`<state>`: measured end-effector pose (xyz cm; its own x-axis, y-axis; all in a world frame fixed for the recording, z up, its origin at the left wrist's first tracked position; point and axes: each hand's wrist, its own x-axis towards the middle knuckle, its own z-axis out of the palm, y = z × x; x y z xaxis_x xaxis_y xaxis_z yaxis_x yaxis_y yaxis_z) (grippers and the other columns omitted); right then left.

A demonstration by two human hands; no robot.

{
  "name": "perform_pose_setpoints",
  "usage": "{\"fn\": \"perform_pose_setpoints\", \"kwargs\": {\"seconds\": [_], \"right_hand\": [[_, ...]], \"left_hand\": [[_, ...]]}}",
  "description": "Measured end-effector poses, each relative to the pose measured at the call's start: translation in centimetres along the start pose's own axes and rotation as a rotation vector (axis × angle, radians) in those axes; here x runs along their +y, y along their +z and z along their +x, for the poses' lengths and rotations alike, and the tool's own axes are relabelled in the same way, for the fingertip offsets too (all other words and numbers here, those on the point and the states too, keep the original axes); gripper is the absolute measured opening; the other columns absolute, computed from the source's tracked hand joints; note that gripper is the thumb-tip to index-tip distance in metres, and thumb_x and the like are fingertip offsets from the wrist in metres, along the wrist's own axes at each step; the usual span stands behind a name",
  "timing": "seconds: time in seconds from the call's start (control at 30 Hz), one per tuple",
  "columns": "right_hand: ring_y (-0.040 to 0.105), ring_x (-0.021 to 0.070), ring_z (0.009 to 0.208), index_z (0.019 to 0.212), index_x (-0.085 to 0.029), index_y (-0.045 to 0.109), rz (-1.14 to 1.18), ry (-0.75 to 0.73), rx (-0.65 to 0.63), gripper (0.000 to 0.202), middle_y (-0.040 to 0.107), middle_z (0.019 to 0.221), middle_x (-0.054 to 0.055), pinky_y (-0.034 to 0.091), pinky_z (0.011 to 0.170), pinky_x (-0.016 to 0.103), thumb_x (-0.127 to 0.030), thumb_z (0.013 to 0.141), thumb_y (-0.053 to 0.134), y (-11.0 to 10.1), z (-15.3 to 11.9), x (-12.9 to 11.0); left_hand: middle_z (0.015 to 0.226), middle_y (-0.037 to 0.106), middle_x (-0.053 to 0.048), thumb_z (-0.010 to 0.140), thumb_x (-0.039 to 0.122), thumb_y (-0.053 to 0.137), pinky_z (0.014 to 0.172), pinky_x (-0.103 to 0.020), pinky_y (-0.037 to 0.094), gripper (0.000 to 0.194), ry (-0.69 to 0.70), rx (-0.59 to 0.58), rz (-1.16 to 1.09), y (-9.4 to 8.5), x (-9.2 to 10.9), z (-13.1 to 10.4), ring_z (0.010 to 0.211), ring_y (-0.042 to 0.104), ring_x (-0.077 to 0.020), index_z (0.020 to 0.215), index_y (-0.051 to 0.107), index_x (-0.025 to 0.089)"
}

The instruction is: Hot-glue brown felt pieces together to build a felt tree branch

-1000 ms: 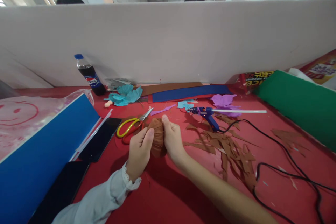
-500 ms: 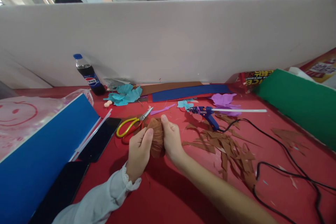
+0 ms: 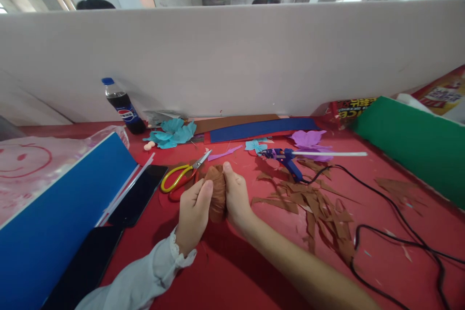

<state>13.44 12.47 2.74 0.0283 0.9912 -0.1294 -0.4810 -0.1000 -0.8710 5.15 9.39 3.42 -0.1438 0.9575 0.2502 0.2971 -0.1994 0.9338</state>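
A rounded, creased bundle of brown crepe paper (image 3: 217, 196) is held between both hands above the red table. My left hand (image 3: 194, 209) grips its left side, thumb on top and fingers curled beneath. On the opposite side, my right hand (image 3: 237, 197) closes round it with the thumb pointing up along the edge. The fingers under the bundle are hidden. Scissors (image 3: 181, 177) with yellow and red handles lie just beyond my left hand, their blades pointing away. Scraps of brown paper (image 3: 316, 203) are strewn to the right of my right hand.
A blue glue gun (image 3: 290, 162) with a white stick lies at centre right, its black cable (image 3: 392, 203) looping rightward. Cola bottle (image 3: 125, 106), blue paper petals (image 3: 173, 133) and purple petals (image 3: 308, 140) stand behind. Phones (image 3: 140, 193) and a blue board (image 3: 72, 203) are left, a green board (image 3: 403, 140) right.
Both hands keep their hold on the brown paper bundle and have barely shifted. The whole view has moved very slightly.
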Motion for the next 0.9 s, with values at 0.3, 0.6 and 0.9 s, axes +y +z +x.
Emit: {"fn": "perform_pose_setpoints", "kwargs": {"seconds": [0.3,0.6,0.9], "right_hand": [[0.036,0.008,0.047,0.055,-0.018,0.043,0.058,0.027,-0.004,0.043,0.041,0.05,-0.004,0.029,0.043,0.021,-0.057,0.073,0.051,0.08,-0.16,0.14],[0.035,0.0081,0.046,0.056,-0.018,0.043,0.114,0.082,-0.007,0.042,0.041,0.049,-0.005,0.029,0.044,0.021,-0.056,0.072,0.053,0.21,-0.3,0.07],[0.037,0.0089,0.046,0.057,-0.018,0.044,0.081,0.068,-0.003,0.041,0.043,0.05,-0.004,0.03,0.045,0.022,-0.056,0.073,0.051,0.17,-0.2,0.31]], "left_hand": [[0.055,0.04,0.003,0.084,0.038,0.042,0.045,-0.018,0.033,0.034,0.021,0.006,-0.024,0.15,-0.07,0.04,0.051,0.035,-0.0083,0.058,0.04,0.017],[0.057,0.04,0.002,0.084,0.037,0.042,0.048,-0.019,0.034,0.033,-0.042,-0.013,-0.036,0.09,0.01,-0.07,0.053,0.036,-0.0092,0.058,0.041,0.017],[0.057,0.039,0.003,0.084,0.039,0.041,0.047,-0.019,0.033,0.034,-0.043,-0.02,-0.04,0.02,-0.15,0.09,0.053,0.035,-0.0093,0.058,0.04,0.017]]}}
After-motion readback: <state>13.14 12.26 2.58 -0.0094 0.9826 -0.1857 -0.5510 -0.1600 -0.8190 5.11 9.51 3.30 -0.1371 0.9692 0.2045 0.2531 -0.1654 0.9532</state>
